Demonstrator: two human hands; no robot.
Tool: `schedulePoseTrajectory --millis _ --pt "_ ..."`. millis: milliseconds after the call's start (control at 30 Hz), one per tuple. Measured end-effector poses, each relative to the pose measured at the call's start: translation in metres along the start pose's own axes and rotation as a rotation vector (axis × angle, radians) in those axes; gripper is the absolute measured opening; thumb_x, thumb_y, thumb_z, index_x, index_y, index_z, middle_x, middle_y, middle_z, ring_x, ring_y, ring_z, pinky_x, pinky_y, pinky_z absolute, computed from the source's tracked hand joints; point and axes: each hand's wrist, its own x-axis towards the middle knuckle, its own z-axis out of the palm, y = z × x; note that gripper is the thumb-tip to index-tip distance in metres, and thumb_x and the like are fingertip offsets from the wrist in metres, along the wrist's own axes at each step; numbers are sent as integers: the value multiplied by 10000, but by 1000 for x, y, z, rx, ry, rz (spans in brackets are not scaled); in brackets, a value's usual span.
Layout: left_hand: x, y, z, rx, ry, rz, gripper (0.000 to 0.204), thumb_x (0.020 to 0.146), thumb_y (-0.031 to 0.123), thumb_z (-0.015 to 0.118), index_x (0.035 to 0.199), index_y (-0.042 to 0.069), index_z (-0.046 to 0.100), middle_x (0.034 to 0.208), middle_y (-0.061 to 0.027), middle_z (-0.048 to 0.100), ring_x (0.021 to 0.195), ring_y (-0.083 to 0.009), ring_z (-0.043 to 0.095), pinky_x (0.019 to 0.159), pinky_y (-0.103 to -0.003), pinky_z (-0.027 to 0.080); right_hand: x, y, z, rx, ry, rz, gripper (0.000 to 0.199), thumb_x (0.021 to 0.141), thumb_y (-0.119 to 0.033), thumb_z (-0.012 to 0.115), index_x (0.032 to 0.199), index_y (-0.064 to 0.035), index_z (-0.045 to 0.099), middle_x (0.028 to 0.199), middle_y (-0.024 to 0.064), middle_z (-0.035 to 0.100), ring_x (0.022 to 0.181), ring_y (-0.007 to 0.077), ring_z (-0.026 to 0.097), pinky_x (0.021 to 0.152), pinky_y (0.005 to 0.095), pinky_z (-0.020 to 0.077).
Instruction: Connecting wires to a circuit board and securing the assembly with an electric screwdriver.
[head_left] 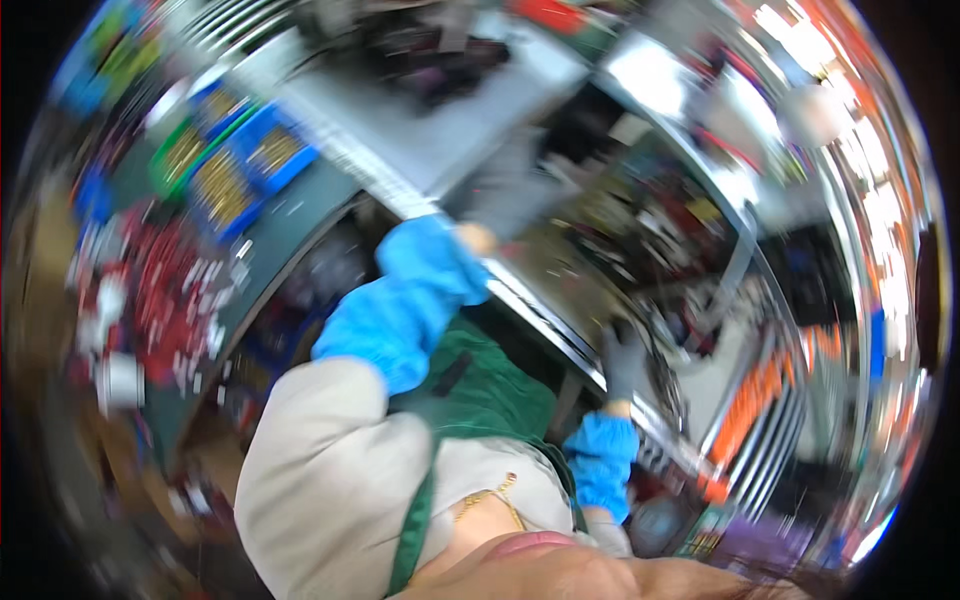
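Observation:
My left hand [515,190], in a grey glove below a bright blue sleeve cover, reaches over the metal edge [535,310] of the workbench toward the far side. Motion smears its fingers, so I cannot tell whether it holds anything. Nearer the bench's right end, my right hand [624,360] is at the same edge, also gloved in grey. Dark cable-like strands [665,385] lie just to its right. Its fingers point away from me, but blur hides their grip. Beyond the hands, a brownish work surface [560,270] bears jumbled small parts [640,230].
Blue bins [225,190] and a green bin [180,155] of brass-coloured pieces stand on a side table at left. Red and white parts [160,300] are heaped nearer. A pale grey tabletop [430,130] lies ahead; orange pieces [740,410] sit by metal bars at right.

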Motion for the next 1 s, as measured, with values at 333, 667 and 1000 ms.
schedulePoseTrajectory --millis 333,667,1000 --pt "-11 -96 -52 177 -187 266 484 786 299 554 1198 56 480 1142 -167 526 1076 -333 489 932 -425 378 -14 -40 38 -180 -210 -124 320 841 -182 527 1041 58 590 1004 197 625 950 293 584 847 343 432" --pt "-119 -152 -399 860 565 23 247 785 199 565 1000 93 628 965 -121 613 894 -288 581 800 -380 462 -18 -12 45 -319 8 -228 320 850 -213 532 1038 37 601 998 200 623 911 335 585 814 381 445" --pt "-167 -206 -533 1302 147 -679 554 803 478 538 1164 59 537 1107 -192 562 1029 -341 548 883 -401 438 -7 -9 46 -396 -15 -200 393 863 -319 527 1057 18 584 1010 198 621 923 331 588 806 384 448"
